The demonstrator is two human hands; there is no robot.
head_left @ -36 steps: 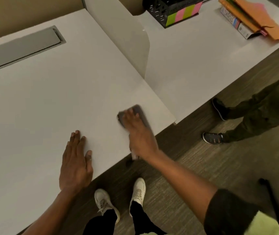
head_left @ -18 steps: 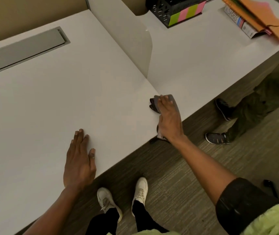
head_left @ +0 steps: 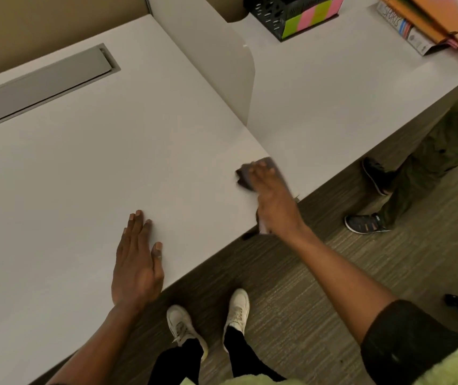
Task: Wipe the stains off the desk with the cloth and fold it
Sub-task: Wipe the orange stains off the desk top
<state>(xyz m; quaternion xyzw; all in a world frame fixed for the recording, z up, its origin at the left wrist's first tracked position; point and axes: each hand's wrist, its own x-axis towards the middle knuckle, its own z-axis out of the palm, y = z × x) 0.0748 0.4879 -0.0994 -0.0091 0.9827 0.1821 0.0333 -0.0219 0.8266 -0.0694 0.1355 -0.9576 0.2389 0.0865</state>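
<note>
A dark grey cloth [head_left: 246,176] lies bunched on the white desk [head_left: 89,168] near its front right corner, by the seam with the neighbouring desk. My right hand [head_left: 273,201] presses flat on the cloth and covers most of it; a bit of the cloth hangs past the desk edge under my wrist. My left hand [head_left: 137,259] rests palm down on the desk near the front edge, fingers spread, holding nothing. No stains are visible on the surface.
A white divider panel [head_left: 216,59] stands between the two desks. A grey cable hatch [head_left: 41,84] sits at the back left. The neighbouring desk holds a black organizer [head_left: 286,15] and books [head_left: 417,29]. Another person's legs [head_left: 417,173] stand at the right.
My right hand slid the cloth right, from the middle front of the desk toward the corner, and now sits slightly back left. My left hand has stayed flat in place.
</note>
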